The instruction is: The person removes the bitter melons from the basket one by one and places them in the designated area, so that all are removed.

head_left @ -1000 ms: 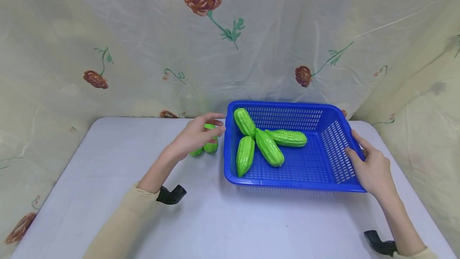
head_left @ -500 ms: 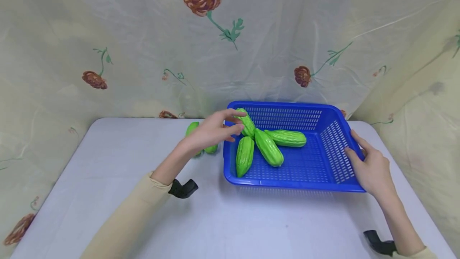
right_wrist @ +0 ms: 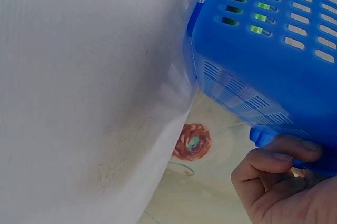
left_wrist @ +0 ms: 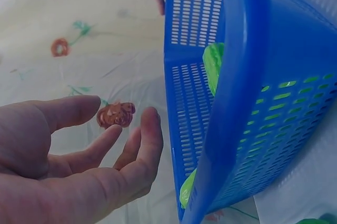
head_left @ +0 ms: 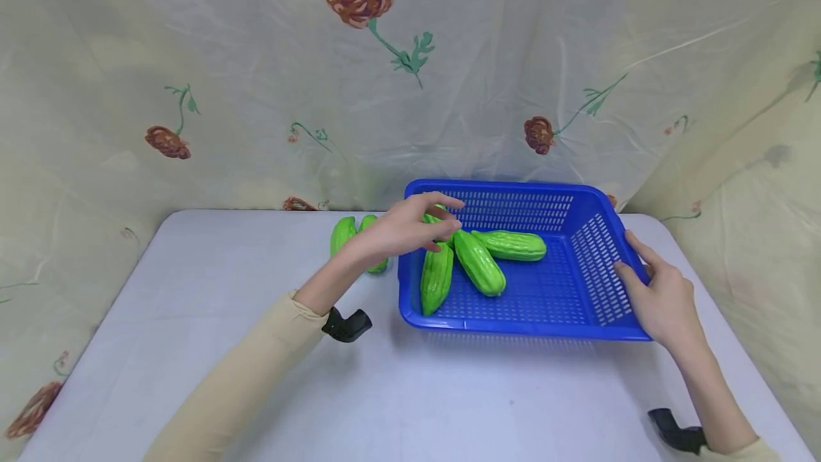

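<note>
Below the parted, empty left grip (head_left: 413, 225) lie gourds (head_left: 437, 282); the right grip (head_left: 661, 299) pinches the basket (head_left: 526, 329).

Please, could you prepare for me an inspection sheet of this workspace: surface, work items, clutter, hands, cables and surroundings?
Surface: white cloth, with a small dark speck near the front.
Work items: blue basket with four green gourds inside; two more gourds lie outside, left of it, partly hidden by the left arm.
Clutter: nothing seen.
Hands: left hand is over the basket's left side, fingers loosely bent, holding nothing; right hand grips the basket's right rim. A black curved piece shows at each wrist.
Cables: nothing seen.
Surroundings: pale hanging sheet with brown-red flowers and green stems, behind and at the sides.
</note>
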Demonstrator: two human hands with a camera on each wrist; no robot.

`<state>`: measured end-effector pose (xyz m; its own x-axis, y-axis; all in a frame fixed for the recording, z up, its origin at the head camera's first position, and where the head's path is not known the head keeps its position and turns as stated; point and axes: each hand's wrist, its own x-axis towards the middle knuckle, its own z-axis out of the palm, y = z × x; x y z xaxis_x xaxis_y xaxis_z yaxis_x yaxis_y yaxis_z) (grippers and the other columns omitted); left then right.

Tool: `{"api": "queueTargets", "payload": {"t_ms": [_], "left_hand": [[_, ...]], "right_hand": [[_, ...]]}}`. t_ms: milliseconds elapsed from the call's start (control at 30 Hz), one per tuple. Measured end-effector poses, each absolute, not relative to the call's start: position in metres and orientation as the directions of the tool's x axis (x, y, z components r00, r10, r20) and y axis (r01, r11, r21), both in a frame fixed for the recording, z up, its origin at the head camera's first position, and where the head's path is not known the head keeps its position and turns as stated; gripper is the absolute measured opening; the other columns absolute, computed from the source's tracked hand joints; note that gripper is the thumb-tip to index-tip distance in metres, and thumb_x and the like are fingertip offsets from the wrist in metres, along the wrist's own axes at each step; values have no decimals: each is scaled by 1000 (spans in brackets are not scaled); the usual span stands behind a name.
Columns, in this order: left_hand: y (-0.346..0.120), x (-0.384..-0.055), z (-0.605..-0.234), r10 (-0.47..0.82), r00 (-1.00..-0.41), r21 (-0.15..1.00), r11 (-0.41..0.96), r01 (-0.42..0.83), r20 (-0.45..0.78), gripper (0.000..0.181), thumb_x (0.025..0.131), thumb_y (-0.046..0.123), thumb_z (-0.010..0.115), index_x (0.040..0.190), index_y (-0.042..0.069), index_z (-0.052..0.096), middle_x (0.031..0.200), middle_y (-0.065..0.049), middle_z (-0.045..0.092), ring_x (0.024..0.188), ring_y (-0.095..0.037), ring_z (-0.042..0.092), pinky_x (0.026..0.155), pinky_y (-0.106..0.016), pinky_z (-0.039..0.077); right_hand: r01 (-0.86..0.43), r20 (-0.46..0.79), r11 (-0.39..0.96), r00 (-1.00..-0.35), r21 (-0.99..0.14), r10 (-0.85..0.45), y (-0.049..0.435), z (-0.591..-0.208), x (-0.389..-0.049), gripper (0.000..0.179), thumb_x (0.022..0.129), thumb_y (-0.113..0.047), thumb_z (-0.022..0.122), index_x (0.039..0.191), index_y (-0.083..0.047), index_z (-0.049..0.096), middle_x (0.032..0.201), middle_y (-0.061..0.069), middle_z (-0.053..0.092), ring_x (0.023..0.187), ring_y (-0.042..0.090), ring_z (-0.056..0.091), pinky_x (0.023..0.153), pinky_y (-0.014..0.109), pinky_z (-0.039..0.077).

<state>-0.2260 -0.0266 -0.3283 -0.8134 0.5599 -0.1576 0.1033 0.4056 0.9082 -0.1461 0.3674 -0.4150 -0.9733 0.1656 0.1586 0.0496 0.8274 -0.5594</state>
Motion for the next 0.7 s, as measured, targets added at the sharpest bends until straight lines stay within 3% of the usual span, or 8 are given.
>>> {"api": "queueTargets", "payload": {"t_ms": [267,467,700], "left_hand": [[-19,-230,-325,568,-801,893,439,99,-190,47,109,21,63,156,16,56,146,-13,66,112,-23,75,102,-45,65],[-11,-235,-323,596,-775,886,451,106,-211,46,111,23,62,156,14,56,145,-14,66,128,-35,71,105,-48,63],[-1,-240,-322,613,-752,877,469,100,-242,45,112,22,61,156,14,55,145,-14,67,133,-36,67,107,-48,62]], "right_hand": [[53,151,829,-975,-557,164,369,-415,-146,60,113,-28,53,167,-7,38,131,48,61,85,49,75,58,28,49],[51,153,826,-975,-561,164,369,-414,-146,60,113,-28,53,167,-7,38,130,48,62,83,47,75,57,28,49],[58,150,825,-974,-562,171,367,-415,-146,59,113,-28,53,167,-8,38,128,48,63,83,46,75,58,28,49]]}}
